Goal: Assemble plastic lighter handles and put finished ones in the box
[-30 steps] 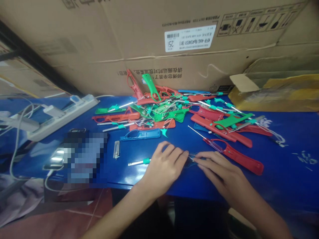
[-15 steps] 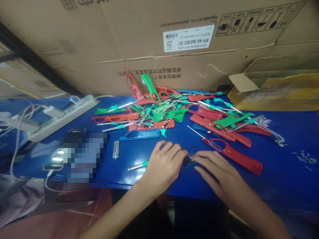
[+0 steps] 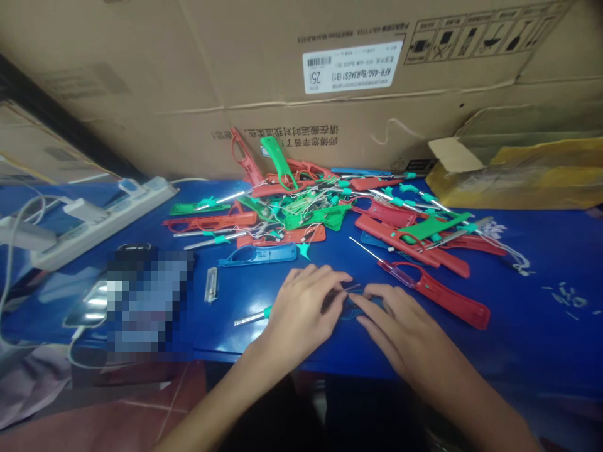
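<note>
My left hand (image 3: 304,307) and my right hand (image 3: 398,323) meet low over the table, both closed at the fingertips around a blue lighter shell (image 3: 349,312) mostly hidden beneath them. A thin wire-like piece shows at the left fingertips, too small to make out fully. From under the left hand a metal lighter tube (image 3: 249,318) with a green collar sticks out leftward. Beyond that lies a small clear part (image 3: 211,285). Close to the right hand are a red lighter shell (image 3: 455,300) and a screwdriver (image 3: 396,274) with a clear reddish handle.
Red, green and blue lighter shells with metal tubes and wires form a pile (image 3: 301,207) across the back. Behind stands a large cardboard box (image 3: 188,75); a taped carton (image 3: 527,176) is at right. A power strip (image 3: 108,220) and a charging phone (image 3: 89,304) occupy the left.
The left fingers have lifted and curled, and a thin piece now shows at their tips. My right fingertips have shifted in toward the left hand. The whole view has slid slightly.
</note>
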A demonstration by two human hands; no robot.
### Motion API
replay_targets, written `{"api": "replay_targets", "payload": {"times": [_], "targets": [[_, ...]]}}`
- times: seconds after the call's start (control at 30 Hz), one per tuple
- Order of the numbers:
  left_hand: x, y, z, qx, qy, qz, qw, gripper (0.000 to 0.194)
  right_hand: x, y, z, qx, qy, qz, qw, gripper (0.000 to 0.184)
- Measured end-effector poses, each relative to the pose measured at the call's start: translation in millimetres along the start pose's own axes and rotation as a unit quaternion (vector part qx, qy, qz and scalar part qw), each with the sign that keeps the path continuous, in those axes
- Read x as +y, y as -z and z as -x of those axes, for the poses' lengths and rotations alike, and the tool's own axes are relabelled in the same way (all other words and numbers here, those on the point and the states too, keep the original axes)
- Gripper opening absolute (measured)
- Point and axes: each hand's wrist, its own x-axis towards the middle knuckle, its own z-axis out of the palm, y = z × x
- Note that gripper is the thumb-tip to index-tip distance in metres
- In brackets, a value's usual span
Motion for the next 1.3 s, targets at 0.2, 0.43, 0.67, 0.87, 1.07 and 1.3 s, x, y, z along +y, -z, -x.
{"api": "replay_targets", "payload": {"times": [0.2, 0.43, 0.67, 0.87, 1.07, 1.3], "targets": [[-1.8, 0.8, 2.2, -0.01, -0.022, -0.019, 1.0, 0.026, -3.0, 4.4, -4.7, 0.016, 0.025, 0.024, 0.999, 0.036], [-0.4, 0.9, -0.2, -0.02, 0.014, 0.009, 1.0, 0.022, -0.5, 6.9, -3.6, 0.011, 0.026, -0.015, 0.999, 0.035], [2.4, 1.8, -1.2, -0.027, 0.033, 0.011, 0.999, 0.019, -0.8, 5.1, 0.0, 0.007, -0.012, -0.041, 0.999, 0.033], [-0.9, -2.7, 2.6, -0.004, 0.005, -0.005, 1.0, 0.019, -1.6, 3.9, 0.4, 0.009, -0.018, -0.035, 0.999, 0.034], [-2.4, -6.0, 4.3, 0.025, -0.019, 0.002, 1.0, 0.018, -3.7, 6.6, -3.6, 0.011, -0.032, -0.052, 0.998, 0.032], [-0.3, -0.9, 6.5, 0.012, -0.061, -0.059, 0.996, 0.02, -1.4, 5.1, -2.0, 0.004, -0.031, -0.049, 0.998, 0.033]]}}
